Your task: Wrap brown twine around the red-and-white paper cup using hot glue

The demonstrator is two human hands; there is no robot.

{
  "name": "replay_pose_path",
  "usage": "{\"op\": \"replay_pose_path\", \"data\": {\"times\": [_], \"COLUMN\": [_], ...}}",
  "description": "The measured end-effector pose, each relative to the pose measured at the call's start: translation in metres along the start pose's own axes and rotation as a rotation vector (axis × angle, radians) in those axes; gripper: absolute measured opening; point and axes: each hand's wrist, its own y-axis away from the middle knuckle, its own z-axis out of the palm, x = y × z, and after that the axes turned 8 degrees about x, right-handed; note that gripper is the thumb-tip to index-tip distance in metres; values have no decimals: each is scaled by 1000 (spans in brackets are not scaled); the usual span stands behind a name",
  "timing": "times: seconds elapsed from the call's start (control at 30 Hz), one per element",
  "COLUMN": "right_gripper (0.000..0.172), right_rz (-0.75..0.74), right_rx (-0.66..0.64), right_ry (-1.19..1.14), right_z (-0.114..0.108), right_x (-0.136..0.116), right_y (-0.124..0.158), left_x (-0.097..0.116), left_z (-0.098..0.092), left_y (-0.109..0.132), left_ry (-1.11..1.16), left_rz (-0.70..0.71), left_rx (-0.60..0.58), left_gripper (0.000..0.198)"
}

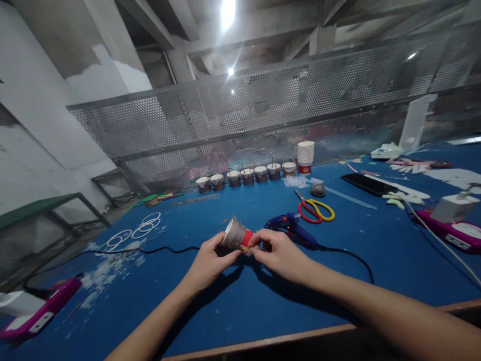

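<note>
A paper cup (235, 232), tilted on its side, is wound with grey-brown cord over much of its wall. Its red base end still shows on the right, and its white rim faces left. My left hand (212, 258) grips the cup near the rim, thumb below. My right hand (276, 250) pinches at the red end, where a small yellowish bit shows; the fingertips hide what exactly they hold. Just behind my right hand lies a blue glue gun (291, 228), its black cable running right. Scissors (315, 209) with red and yellow handles rest beyond it.
Several wrapped cups (247, 176) line the back beside a stack of paper cups (305, 155). A ball of cord (317, 190) and a phone (368, 184) lie to the right. White rings (145, 228) lie left. Magenta power strips (48, 306) sit at both sides; a black cable crosses the left.
</note>
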Motion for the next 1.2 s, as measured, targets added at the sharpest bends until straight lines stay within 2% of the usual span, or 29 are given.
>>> {"op": "replay_pose_path", "data": {"times": [0.13, 0.27, 0.37, 0.43, 0.53, 0.63, 0.7, 0.77, 0.87, 0.97, 1.03, 1.1, 1.2], "right_gripper": [12, 13, 14, 14, 20, 33, 30, 27, 29, 21, 16, 15, 18], "right_rz": [-212, -514, -733, -769, -613, -223, 29, 136, 173, 248, 298, 278, 146], "right_rx": [-47, -188, -347, -396, -319, -168, -91, -44, -80, -170, -190, -123, 18], "right_ry": [126, 377, 568, 619, 645, 789, 864, 803, 544, 283, 199, 189, 131], "right_z": [4, 5, -4, -17, -50, -89, -108, -116, -106, -85, -73, -65, -57], "right_x": [2, -7, -24, -33, -29, -8, 8, 22, 37, 47, 53, 57, 52], "right_y": [9, 24, 39, 50, 58, 48, 35, 18, -6, -22, -26, -23, -12], "left_x": [-2, -3, -6, -8, -8, -6, -5, -5, -6, -8, -8, -9, -9], "left_z": [2, 0, -1, -2, -4, -5, -5, -4, -2, -1, -1, -1, 1], "left_y": [-2, -3, -5, -6, -8, -10, -11, -11, -11, -10, -10, -10, -12], "left_ry": [-5, -8, 19, 51, 79, 103, 121, 126, 102, 82, 74, 63, 43], "left_rz": [15, 10, 6, -4, -21, -26, -19, -6, 6, 5, -6, -18, -30], "left_rx": [32, 78, 121, 143, 169, 186, 188, 183, 169, 152, 145, 141, 138], "left_gripper": [25, 26, 27, 27, 26, 26, 27, 27, 27, 27, 27, 27, 27]}}
